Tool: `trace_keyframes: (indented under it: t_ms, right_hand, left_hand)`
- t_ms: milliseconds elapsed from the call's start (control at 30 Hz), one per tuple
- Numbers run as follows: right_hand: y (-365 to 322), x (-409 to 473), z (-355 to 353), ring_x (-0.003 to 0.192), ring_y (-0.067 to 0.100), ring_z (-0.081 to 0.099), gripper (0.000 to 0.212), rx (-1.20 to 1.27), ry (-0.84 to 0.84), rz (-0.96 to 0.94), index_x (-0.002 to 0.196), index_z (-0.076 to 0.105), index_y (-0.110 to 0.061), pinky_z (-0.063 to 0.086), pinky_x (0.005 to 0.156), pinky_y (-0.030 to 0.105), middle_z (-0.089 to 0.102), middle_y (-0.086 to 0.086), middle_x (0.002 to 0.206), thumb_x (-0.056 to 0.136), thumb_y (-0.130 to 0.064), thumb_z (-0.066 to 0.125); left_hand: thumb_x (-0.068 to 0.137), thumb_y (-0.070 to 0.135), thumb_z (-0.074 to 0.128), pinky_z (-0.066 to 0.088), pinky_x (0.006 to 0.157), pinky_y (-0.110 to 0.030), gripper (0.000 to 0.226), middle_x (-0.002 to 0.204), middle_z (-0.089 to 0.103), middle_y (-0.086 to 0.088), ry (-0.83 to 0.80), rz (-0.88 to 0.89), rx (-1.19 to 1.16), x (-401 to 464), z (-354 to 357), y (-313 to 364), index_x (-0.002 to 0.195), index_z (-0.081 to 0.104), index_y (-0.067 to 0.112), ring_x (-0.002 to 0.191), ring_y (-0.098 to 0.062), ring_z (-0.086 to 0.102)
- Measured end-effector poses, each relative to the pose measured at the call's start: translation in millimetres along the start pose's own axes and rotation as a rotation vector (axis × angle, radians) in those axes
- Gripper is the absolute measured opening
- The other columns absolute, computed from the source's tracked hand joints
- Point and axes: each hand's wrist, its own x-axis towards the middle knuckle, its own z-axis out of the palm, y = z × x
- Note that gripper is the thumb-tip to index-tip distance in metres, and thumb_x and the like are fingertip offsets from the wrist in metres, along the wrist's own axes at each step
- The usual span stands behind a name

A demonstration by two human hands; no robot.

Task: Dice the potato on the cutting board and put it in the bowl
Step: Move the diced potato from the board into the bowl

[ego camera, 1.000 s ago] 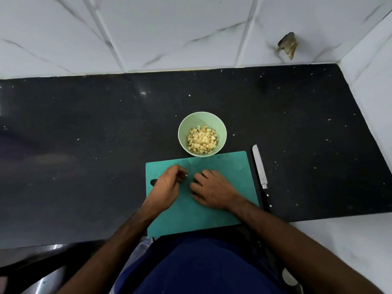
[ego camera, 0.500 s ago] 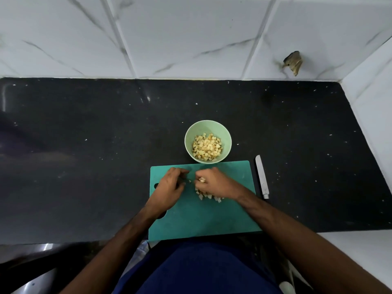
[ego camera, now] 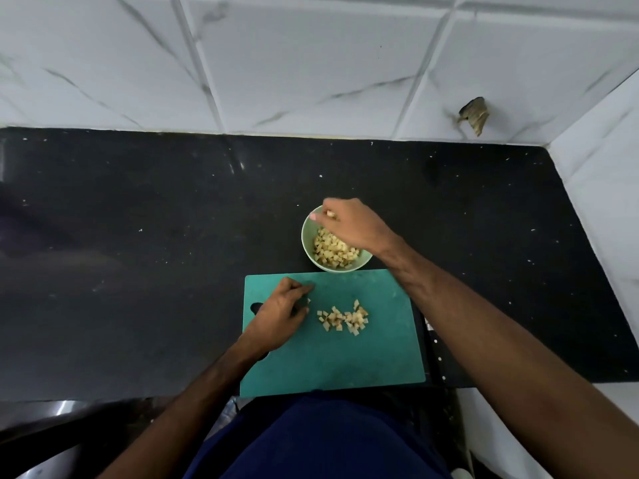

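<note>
My right hand (ego camera: pixel 352 224) pinches potato pieces (ego camera: pixel 331 214) over the bowl (ego camera: pixel 307 248) at the board's (ego camera: pixel 380 357) far edge; left hand (ego camera: pixel 280 314), fingers curled, rests on the board beside the diced pile (ego camera: pixel 344 319).

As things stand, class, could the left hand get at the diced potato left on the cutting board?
Probably yes. The left hand rests on the cutting board right beside the potato pile, with bare board between them. The right hand is away over the bowl.
</note>
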Motion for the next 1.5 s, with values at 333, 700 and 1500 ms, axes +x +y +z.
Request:
trace_keyframes:
  t_ms: [333, 700, 1500]
  right_hand:
    - [18, 4, -16, 0.073, 0.014, 0.071, 0.013, 0.514, 0.099, -0.012, 0.101, 0.073, -0.007, 0.060, 0.073, 0.026, 0.073, 0.005, 0.081, 0.101, -0.008, 0.060]
    - [36, -81, -3, 0.065, 0.014, 0.063, 0.022, 0.800, -0.062, 0.242, 0.097, 0.067, -0.007, 0.053, 0.062, 0.027, 0.066, 0.004, 0.075, 0.107, -0.015, 0.049]
    - [53, -141, 109, 0.113, 0.017, 0.056, 0.076, 0.146, -0.044, 0.243, 0.141, 0.050, -0.012, 0.051, 0.100, 0.037, 0.043, 0.001, 0.132, 0.077, -0.025, 0.088]
  left_hand:
    - [0.079, 0.011, 0.084, 0.034, 0.092, 0.000, 0.075, 0.119, 0.044, 0.003, -0.024, -0.044, -0.078, -9, 4, -10, 0.146, 0.051, 0.012, 0.097, 0.002, 0.050]
    - [0.070, 0.014, 0.090, 0.045, 0.102, -0.028, 0.082, 0.123, 0.048, -0.006, -0.013, 0.044, 0.094, 3, 9, -8, 0.144, 0.053, 0.008, 0.109, -0.020, 0.051]
    - [0.075, -0.003, 0.081, 0.052, 0.087, -0.018, 0.055, 0.106, 0.056, 0.002, -0.053, 0.017, 0.018, 3, 8, 14, 0.127, 0.067, 0.008, 0.092, -0.012, 0.063]
